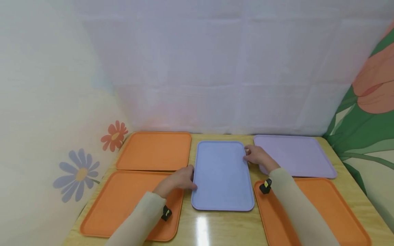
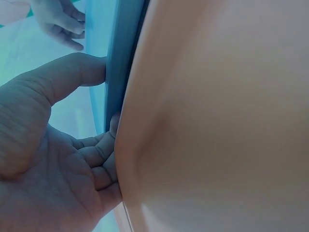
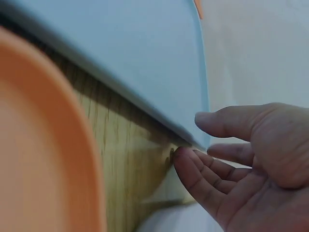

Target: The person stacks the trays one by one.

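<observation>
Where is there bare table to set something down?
Bare table lies on the near side of the blue tray, between the near-left orange tray and near-right orange tray. It is crowded at the blue tray's left edge, where the left hand crosses the gap.

1. Far left tray (image 1: 157, 150): on the table (image 1: 237, 227), with the near left tray (image 1: 120, 198) just before it.
2. Far right tray (image 1: 295, 153): on the table, with the near right tray (image 1: 326, 205) before it.
3. Centre tray (image 1: 221, 177): between both pairs.
4. Left hand (image 1: 181, 179): at the centre tray's left rim.
5. Right hand (image 1: 257, 155): at its right rim, towards the far corner.
6. Cloth backdrop (image 1: 184, 68): behind the table.
</observation>
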`<move>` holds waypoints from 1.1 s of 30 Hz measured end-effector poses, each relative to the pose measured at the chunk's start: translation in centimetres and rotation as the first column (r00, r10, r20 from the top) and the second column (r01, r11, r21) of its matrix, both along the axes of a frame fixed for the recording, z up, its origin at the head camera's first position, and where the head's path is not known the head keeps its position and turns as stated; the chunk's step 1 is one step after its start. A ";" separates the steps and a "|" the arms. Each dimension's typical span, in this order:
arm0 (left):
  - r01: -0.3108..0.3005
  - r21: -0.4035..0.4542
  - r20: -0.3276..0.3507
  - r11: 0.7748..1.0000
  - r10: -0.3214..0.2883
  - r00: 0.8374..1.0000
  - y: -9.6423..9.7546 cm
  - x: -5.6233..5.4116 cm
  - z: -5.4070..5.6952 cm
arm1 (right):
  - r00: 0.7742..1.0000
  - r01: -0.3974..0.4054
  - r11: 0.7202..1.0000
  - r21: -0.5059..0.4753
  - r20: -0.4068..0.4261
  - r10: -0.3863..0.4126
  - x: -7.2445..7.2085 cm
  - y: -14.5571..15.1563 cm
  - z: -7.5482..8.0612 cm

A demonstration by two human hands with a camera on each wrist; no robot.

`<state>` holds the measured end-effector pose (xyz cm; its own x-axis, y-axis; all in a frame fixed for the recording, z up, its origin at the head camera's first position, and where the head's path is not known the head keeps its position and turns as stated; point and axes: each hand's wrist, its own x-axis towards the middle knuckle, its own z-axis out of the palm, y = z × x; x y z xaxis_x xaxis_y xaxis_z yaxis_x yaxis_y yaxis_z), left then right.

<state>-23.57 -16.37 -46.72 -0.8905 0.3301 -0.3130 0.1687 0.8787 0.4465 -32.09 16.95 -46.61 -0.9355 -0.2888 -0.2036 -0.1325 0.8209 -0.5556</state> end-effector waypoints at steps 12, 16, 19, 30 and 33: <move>-0.013 -0.011 0.026 1.000 0.014 1.000 -0.2 -0.1 0.0 | 0.981 -0.160 0.984 -0.082 -0.122 0.149 2.7 3.6 1.7; -0.006 -0.003 0.026 1.000 0.006 1.000 -0.2 0.0 0.1 | 0.983 -0.147 0.985 -0.091 -0.123 0.136 3.6 5.0 2.2; -0.006 -0.005 0.029 1.000 0.006 1.000 -0.2 -0.1 0.2 | 0.978 -0.160 0.984 -0.084 -0.151 0.146 4.2 6.1 2.3; 0.014 -0.020 0.037 1.000 -0.014 0.999 0.2 -0.4 0.5 | 0.970 -0.118 0.991 -0.067 -0.222 0.101 7.3 11.9 2.7; 0.018 -0.030 0.039 0.999 -0.017 0.999 0.4 -0.2 0.9 | 0.973 -0.095 0.993 -0.068 -0.218 0.078 8.4 13.5 2.7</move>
